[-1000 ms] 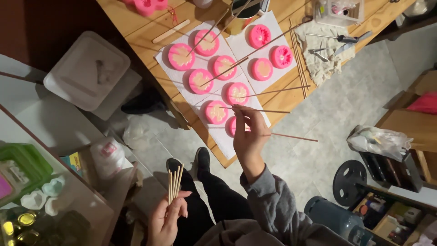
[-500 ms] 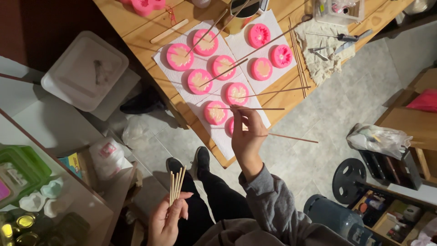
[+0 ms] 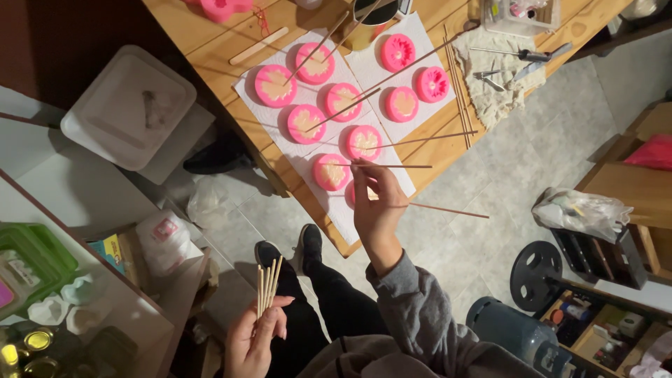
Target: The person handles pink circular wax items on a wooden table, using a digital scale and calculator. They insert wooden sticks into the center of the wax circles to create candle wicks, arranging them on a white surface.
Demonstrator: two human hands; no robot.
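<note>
So the right hand (image 3: pixel 374 203) is out over the near edge of the wooden table (image 3: pixel 210 42), fingertips pinched on one thin wooden stick (image 3: pixel 395 166) that lies across the pink round mould (image 3: pixel 330 171) nearest that edge. More pink moulds sit further in on white paper (image 3: pixel 413 28). Off the table, low down, the left hand (image 3: pixel 253 339) has its fingers pressed around a bundle of sticks (image 3: pixel 266 283), standing upright.

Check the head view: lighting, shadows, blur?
Head view: warm light falls on the wooden table and round pink moulds; upper-left corner and lower edge sink into shadow. Right hand and left hand with its bundle of thin wooden sticks look sharp; no glare.
</note>
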